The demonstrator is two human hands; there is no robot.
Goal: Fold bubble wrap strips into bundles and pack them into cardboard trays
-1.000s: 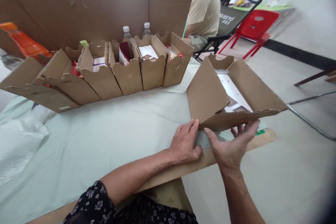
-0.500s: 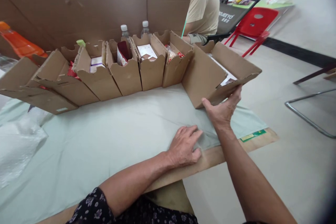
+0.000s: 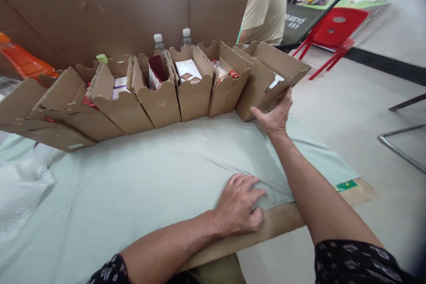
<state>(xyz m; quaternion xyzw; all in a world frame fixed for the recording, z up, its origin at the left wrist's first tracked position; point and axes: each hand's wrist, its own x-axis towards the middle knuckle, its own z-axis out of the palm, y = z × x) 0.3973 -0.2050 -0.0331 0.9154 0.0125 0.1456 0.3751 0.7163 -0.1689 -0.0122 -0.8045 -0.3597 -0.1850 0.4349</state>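
Right hand (image 3: 274,117): clamped on the near end of the cardboard box (image 3: 254,86), thumb on its near face, fingers over toward its right side
Left hand (image 3: 238,206): resting on the pale green cloth (image 3: 149,177), fingers loosely apart, well away from the box and a lot nearer to me
Box spot: right end of the lineup, just beside the next one over; there's something white (image 3: 276,81) peeking out of it, mostly hidden by the walls
Row of six boxes (image 3: 159,108): runs off to the left, pretty much side by side
Stuff inside: red and clear packets (image 3: 221,72) next door, then a white carton (image 3: 187,71) with brown print
Bottles: two white-capped ones (image 3: 186,37) behind the row, plus an orange bottle (image 3: 28,60) at far left
Surface (image 3: 282,221): covered by the cloth, bare wood-coloured edge along my side
Bubble wrap (image 3: 25,186): crumpled, left side
Background: big cardboard panel (image 3: 133,4) at the far side, person in a pale shirt (image 3: 266,6) to its right, then a red chair (image 3: 339,29)
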